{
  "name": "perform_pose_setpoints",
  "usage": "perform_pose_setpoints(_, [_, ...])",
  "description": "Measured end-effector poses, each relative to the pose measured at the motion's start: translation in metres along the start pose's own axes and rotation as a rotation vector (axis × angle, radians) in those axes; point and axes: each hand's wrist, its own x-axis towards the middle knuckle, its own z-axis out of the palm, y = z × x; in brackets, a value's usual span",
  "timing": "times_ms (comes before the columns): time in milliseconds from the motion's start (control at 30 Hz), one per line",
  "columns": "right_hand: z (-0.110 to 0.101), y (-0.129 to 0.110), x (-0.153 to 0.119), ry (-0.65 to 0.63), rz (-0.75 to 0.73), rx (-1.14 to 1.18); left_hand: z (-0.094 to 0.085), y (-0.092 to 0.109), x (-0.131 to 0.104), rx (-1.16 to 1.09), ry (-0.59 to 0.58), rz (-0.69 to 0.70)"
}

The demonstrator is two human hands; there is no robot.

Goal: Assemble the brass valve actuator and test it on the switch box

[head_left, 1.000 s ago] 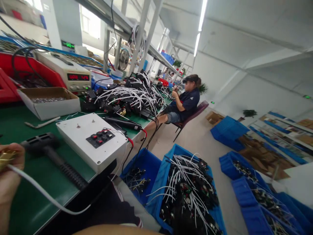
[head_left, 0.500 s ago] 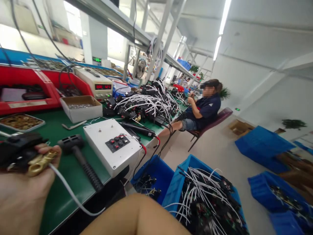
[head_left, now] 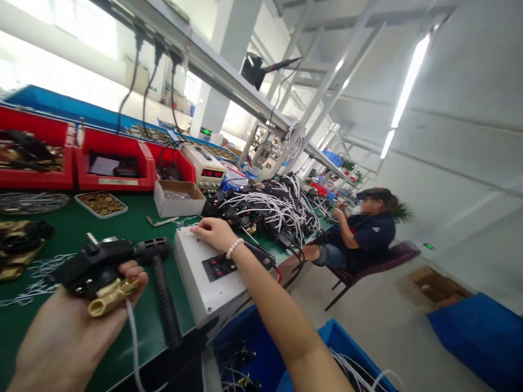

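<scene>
left hand [head_left: 81,321] gripping valve [head_left: 98,272] (brass-tipped), right hand [head_left: 212,233] on white box [head_left: 204,272]

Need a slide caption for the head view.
Left hand holds a brass-and-black valve; right hand rests on the white control box.

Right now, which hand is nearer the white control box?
Right. The right hand rests on the white control box at its far corner; the left hand is off to its left, holding a brass-and-black valve.

Bare green mat [head_left: 134,220] is left open between the white control box [head_left: 204,272] and cardboard box [head_left: 178,197]. Passage rightward is blocked by the cable pile [head_left: 269,209]; a black tool handle [head_left: 165,296] lies alongside the box.
</scene>
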Motion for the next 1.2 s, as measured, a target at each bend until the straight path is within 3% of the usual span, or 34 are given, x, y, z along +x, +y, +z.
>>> perform_pose_setpoints(67, [0.005, 0.005, -0.001, -0.024, 0.005, 0.015, 0.010, 0.000, -0.018, -0.101, 0.010, -0.091])
perform_pose_setpoints(200, [0.013, 0.011, -0.004, 0.009, -0.012, 0.079, 0.021, -0.002, -0.044, -0.131, -0.148, -0.189])
perform_pose_setpoints(500, [0.016, 0.016, 0.004, 0.030, -0.047, 0.112, 0.004, 0.004, -0.060, -0.251, -0.575, -0.214])
perform_pose_setpoints(567, [0.016, 0.016, 0.003, 0.027, -0.054, 0.114, 0.003, 0.005, -0.059, -0.269, -0.621, -0.217])
perform_pose_setpoints(767, [0.015, 0.015, 0.000, 0.004, -0.059, 0.136, 0.003, 0.004, -0.058, -0.252, -0.622, -0.213])
perform_pose_setpoints(933, [0.015, 0.016, 0.000, -0.003, -0.041, 0.156, 0.005, 0.003, -0.064, -0.107, -0.625, -0.176])
perform_pose_setpoints(1200, [0.013, 0.005, -0.003, -0.003, -0.007, 0.201, 0.001, -0.001, -0.072, -0.026, -0.507, -0.194])
